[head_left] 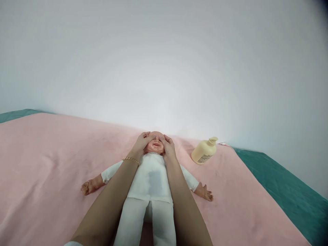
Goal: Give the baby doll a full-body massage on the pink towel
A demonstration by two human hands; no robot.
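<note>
A baby doll (151,181) in a white cloth suit lies on its back on a pink towel (46,164), arms spread, head away from me. My left hand (140,143) cups the left side of the doll's head (155,146), fingers curved over its brow. My right hand (167,145) cups the other side, thumb near the forehead. Both hands press on the face and hold nothing else. A gold bracelet (131,159) circles my left wrist.
A pale yellow pump bottle (204,151) lies tilted on the towel to the right of the doll's head. A teal sheet (284,188) shows beyond the towel's right edge and at the far left. A plain white wall rises behind.
</note>
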